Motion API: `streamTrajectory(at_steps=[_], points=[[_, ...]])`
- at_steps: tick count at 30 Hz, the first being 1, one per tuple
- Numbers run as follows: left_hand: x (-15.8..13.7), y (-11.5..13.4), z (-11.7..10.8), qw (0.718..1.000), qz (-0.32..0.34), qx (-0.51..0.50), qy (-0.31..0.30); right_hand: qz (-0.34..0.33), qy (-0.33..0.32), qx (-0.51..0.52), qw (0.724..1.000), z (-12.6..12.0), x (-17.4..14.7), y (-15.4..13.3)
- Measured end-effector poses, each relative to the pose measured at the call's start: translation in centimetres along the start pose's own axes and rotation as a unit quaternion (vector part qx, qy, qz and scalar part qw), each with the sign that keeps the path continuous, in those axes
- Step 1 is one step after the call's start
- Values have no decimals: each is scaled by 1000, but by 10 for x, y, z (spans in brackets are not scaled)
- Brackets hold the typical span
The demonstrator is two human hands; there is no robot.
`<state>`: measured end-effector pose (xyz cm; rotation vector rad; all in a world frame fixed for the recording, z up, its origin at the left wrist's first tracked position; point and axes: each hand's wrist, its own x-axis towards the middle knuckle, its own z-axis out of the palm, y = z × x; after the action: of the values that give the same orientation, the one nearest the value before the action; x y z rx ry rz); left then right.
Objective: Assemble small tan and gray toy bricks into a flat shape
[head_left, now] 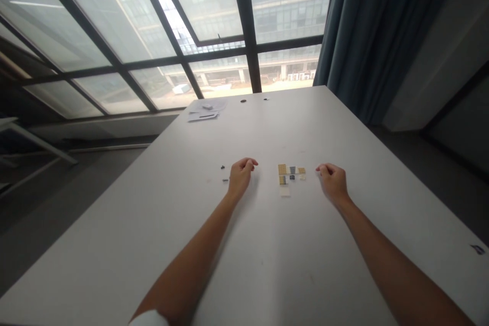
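Small-piece cluster (292,170), with yellow, grey and cream parts, lies flat on the white table (244,244) between the two hands. Its upper row runs sideways from a yellow block at the left end to a smaller yellow block at the right end. Shorter groups sit just below this row. A cream square (284,191) lies just below the cluster, on the side toward the person.

Left hand (240,172): positioned left of the cluster, fingers curled, thumb near the index finger. Whether anything is held cannot be told. A strip of tabletop separates this hand from the cluster's left edge. Two small dark parts, an upper part (222,167) and a lower part (225,180), lie on its outer side; the lower part is just beside the wrist.

Right hand (333,179): positioned right of the cluster, fingers curled, fingertips directed toward it. The grip's contents cannot be told. A narrower strip of tabletop separates its fingertips from the cluster's right edge.

Table edges: both side edges stand well apart from the hands. Beyond the cluster, the surface extends to the far edge, where papers (202,117) lie at the left corner.
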<state>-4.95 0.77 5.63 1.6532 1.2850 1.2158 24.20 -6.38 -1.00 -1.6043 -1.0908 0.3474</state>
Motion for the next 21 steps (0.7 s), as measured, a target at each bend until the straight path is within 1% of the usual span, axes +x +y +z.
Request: streamTrajectory(at_steps=[3, 5, 7, 10, 12, 14, 21], points=[[7, -17, -41, 996, 0, 70, 50, 1, -3, 4, 1000, 0, 0, 1], [8, -32, -66, 989, 13, 137, 59, 2, -5, 5, 1000, 0, 0, 1], [5, -49, -88, 972, 42, 224, 52, -1, -6, 4, 1000, 1, 0, 1], [-5, -71, -109, 946, 32, 322, 2, -11, -7, 3, 1000, 2, 0, 2], [-9, -80, -116, 936, 23, 352, -16, -16, -8, 2, 1000, 2, 0, 3], [-11, -85, -118, 932, 24, 362, -19, -17, -9, 2, 1000, 2, 1, 3], [-1, -86, -112, 931, 29, 363, -13, -13, -8, 1, 1000, 2, 0, 2]])
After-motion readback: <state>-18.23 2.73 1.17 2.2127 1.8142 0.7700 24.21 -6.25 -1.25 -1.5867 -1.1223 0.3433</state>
